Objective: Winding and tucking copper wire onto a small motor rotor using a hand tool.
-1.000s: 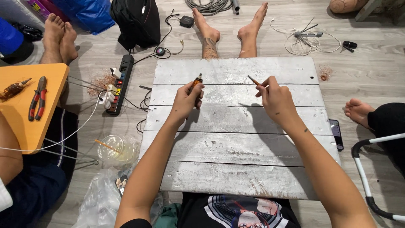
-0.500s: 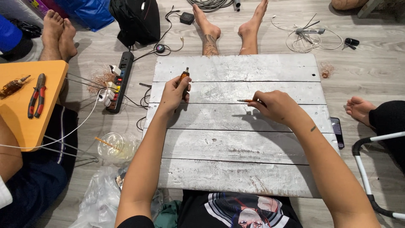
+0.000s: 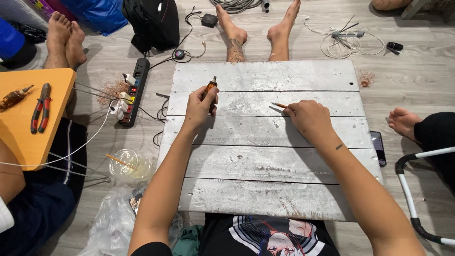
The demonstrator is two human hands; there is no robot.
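A: What is found at the far left of the scene?

B: An orange table [image 3: 28, 137] is positioned there. Red-handled pliers [image 3: 40, 107] and a brown tool [image 3: 14, 97] are laid flat on it, apparently kept within reach of a neighbouring person, whose bare feet [image 3: 64, 38] are seen beyond it. A black power strip [image 3: 133, 92] is laid on the floor beside the table, with white plugs inserted. A clear plastic cup [image 3: 127, 166] is set nearer the wearer.

A: How is the left hand occupied?

B: The left hand [image 3: 201, 105] is closed around a small orange-handled tool [image 3: 211, 87], probably a screwdriver. The tool is held upright, tip downward, over the second plank of the white wooden board [image 3: 265, 161]. The fist grip appears suited to keeping the tool steady above the surface.

A: And the right hand?

B: The right hand [image 3: 308, 118] is rested on the board, fingers closed on a thin copper-coloured wire piece [image 3: 278, 105]. The piece is pinched at one end, with its free end directed left toward the tool. The hand is presumably braced on the planks for fine control.

A: What lies at the right?

B: A dark phone [image 3: 377, 148] is placed on the floor, touching the board's right edge. Further back, a coil of white wire [image 3: 346, 40] is left on the floor. Another person's foot [image 3: 403, 121] is seen near the right border.
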